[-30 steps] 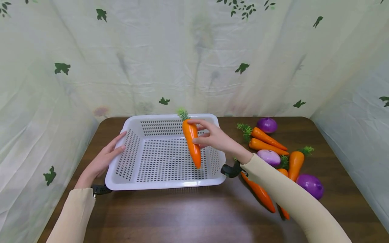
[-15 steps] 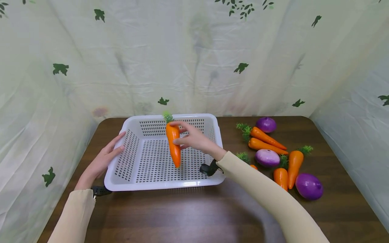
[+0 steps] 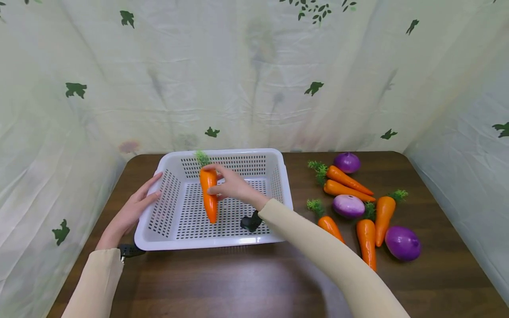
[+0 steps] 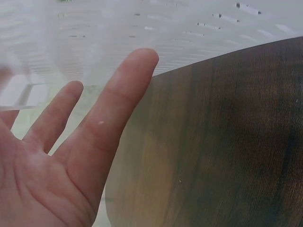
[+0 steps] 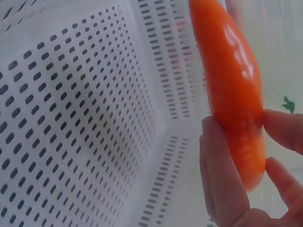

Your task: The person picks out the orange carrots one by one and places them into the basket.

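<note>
In the head view a white perforated plastic basket (image 3: 222, 241) stands on the brown table. Over its inside my right hand (image 3: 232, 184) pinches an orange carrot (image 3: 209, 194) with a green leafy top, its tip pointing down toward the front. The right wrist view shows the carrot (image 5: 236, 90) between thumb and fingers, above the perforated floor. My left hand (image 3: 137, 205) rests against the basket's left side with fairly straight fingers. Seen from the left wrist, the hand's fingers (image 4: 113, 101) reach up to the outer wall of the basket (image 4: 118, 33).
To the right lie several more carrots (image 3: 385, 218) and purple onion-like vegetables (image 3: 403, 243), one of them paler (image 3: 348, 206). The right sleeve (image 3: 318, 251) covers part of the front carrots. A pale leaf-printed cloth (image 3: 254, 79) hangs behind the table.
My right hand has carried the carrot leftward, from the basket's right part to left of its middle, and slightly lower. The left hand stays at the basket's left side.
</note>
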Motion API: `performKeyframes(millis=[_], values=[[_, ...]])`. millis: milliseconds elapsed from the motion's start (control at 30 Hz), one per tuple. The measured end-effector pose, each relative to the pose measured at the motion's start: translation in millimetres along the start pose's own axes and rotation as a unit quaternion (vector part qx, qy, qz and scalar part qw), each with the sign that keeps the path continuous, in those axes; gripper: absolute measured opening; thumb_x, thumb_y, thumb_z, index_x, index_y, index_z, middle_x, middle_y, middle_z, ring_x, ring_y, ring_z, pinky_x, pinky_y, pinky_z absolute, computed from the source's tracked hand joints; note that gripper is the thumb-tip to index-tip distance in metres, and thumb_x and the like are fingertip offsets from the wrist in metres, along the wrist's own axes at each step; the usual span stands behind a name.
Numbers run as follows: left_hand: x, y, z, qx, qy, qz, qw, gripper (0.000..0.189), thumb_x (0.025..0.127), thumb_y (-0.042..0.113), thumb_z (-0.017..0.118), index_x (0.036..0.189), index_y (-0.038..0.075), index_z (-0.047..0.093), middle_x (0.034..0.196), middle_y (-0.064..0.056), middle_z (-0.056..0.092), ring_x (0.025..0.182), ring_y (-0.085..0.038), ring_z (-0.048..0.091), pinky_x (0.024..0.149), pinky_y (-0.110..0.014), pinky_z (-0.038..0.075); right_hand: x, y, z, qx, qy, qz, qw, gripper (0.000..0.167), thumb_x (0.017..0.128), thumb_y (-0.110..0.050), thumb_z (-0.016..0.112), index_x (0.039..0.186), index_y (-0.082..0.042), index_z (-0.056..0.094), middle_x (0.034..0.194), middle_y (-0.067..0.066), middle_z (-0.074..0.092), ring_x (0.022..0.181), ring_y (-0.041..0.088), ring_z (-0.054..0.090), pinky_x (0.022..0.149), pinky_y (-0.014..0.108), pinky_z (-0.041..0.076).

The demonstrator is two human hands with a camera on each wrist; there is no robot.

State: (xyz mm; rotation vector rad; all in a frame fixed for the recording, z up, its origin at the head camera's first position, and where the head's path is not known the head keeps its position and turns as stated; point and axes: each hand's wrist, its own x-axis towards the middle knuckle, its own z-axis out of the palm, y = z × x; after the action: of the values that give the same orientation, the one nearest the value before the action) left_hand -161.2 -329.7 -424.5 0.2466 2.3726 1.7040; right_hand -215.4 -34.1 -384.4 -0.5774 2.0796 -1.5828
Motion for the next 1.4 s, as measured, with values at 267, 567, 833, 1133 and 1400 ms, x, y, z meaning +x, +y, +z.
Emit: performKeyframes(millis=[267, 567, 833, 1133, 1400], values=[[0.3, -1.9, -0.3, -0.001, 0.003, -0.005, 1.0000, 0.061, 0.103, 0.024, 0.043, 0.155, 0.026, 0.010, 0.141, -0.032, 0.029, 0.093, -0.020, 0.065, 0.065, -0.048, 0.057, 13.6, -2, 23, -0.003, -0.021, 0.022, 0.9995, 0.060, 0.086, 0.002, 0.066, 0.140, -0.017, 0.047, 0.118, 0.010, 0.050, 0.089, 0.023, 0.057, 0.067, 0.038, 0.058], [1.1, 0.2, 1.5, 0.010, 0.007, -0.015, 0.9998, 0.061, 0.103, 0.027, 0.042, 0.155, 0.029, 0.011, 0.141, -0.030, 0.029, 0.090, -0.019, 0.066, 0.066, -0.045, 0.057, 23.5, -2, 41, -0.013, -0.033, 0.025, 0.9991, 0.057, 0.085, 0.000, 0.069, 0.136, -0.016, 0.049, 0.113, 0.006, 0.052, 0.088, 0.018, 0.056, 0.064, 0.034, 0.058], [0.4, 0.0, 0.9, 0.014, 0.006, -0.013, 0.9998, 0.061, 0.103, 0.028, 0.042, 0.155, 0.029, 0.010, 0.140, -0.030, 0.030, 0.087, -0.017, 0.067, 0.065, -0.044, 0.057, 34.5, 1, 56, -0.004, -0.037, 0.042, 0.9984, 0.059, 0.085, 0.002, 0.069, 0.137, -0.011, 0.046, 0.107, 0.006, 0.051, 0.084, 0.018, 0.056, 0.060, 0.029, 0.057], [0.3, -2.0, -0.4, 0.014, 0.006, -0.016, 0.9997, 0.062, 0.103, 0.028, 0.042, 0.155, 0.031, 0.008, 0.142, -0.030, 0.028, 0.088, -0.021, 0.068, 0.064, -0.046, 0.057, 43.9, 8, 72, -0.015, -0.012, 0.095, 0.9953, 0.058, 0.083, 0.001, 0.071, 0.134, -0.016, 0.049, 0.102, 0.006, 0.052, 0.074, 0.020, 0.060, 0.064, 0.033, 0.057], [0.4, -1.7, 0.9, 0.024, 0.011, -0.016, 0.9995, 0.063, 0.103, 0.029, 0.043, 0.155, 0.032, 0.008, 0.145, -0.029, 0.026, 0.092, -0.027, 0.067, 0.064, -0.046, 0.057, 45.5, 10, 71, -0.008, -0.022, 0.113, 0.9933, 0.059, 0.084, 0.001, 0.070, 0.137, -0.015, 0.049, 0.120, 0.010, 0.052, 0.077, 0.026, 0.062, 0.071, 0.036, 0.057]])
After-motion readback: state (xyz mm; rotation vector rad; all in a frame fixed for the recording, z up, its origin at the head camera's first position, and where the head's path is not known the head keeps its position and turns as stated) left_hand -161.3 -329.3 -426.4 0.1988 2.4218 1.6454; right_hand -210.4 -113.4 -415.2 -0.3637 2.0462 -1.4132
